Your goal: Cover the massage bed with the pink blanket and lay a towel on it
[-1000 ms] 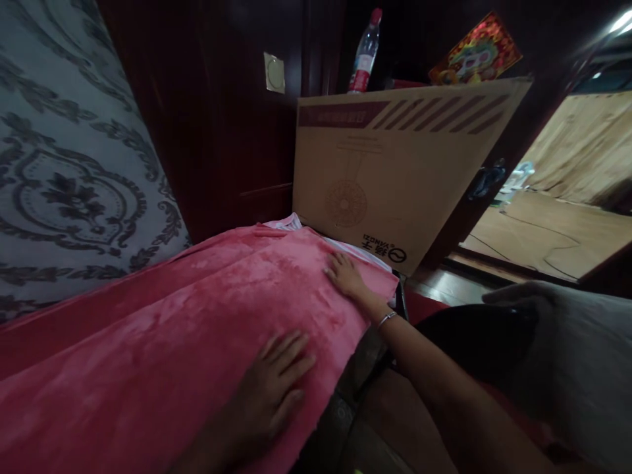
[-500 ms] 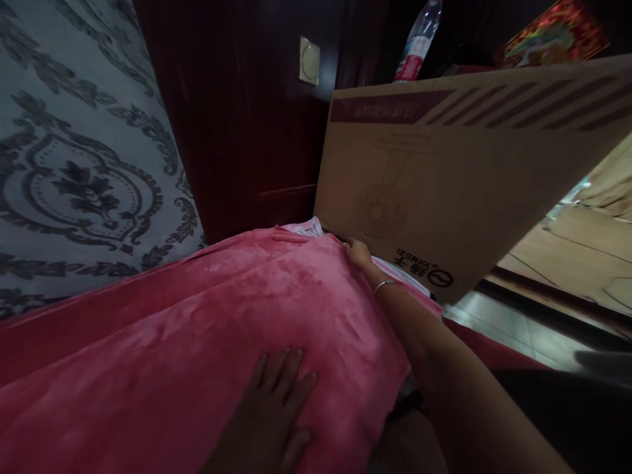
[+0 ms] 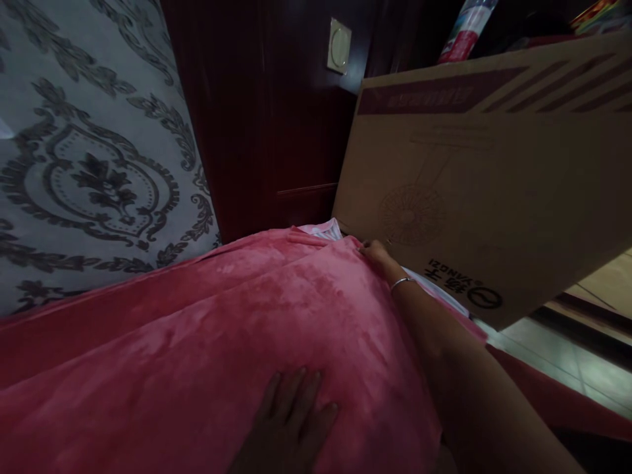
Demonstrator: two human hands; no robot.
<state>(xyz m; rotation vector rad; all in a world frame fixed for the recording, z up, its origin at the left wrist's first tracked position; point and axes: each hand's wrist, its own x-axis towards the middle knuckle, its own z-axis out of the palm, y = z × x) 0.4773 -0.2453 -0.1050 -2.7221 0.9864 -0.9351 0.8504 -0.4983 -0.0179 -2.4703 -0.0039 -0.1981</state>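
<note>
A pink plush blanket with mottled shading is spread across the bed. My left hand lies flat on it near the bottom middle, fingers apart. At the blanket's far right corner, my right hand is closed on the edge, its fingertips curled in and partly hidden. A silver bracelet circles the right wrist. Just beyond that corner a piece of white and pink cloth shows from under the blanket.
A large cardboard box stands close beyond my right hand, with a bottle behind its top edge. A dark red wooden panel with a light plate rises behind. Patterned wallpaper is at left; tiled floor at right.
The view has shifted, so the box, panel and blanket appear further right. My left hand still rests flat, and my right hand remains at the blanket's corner.
</note>
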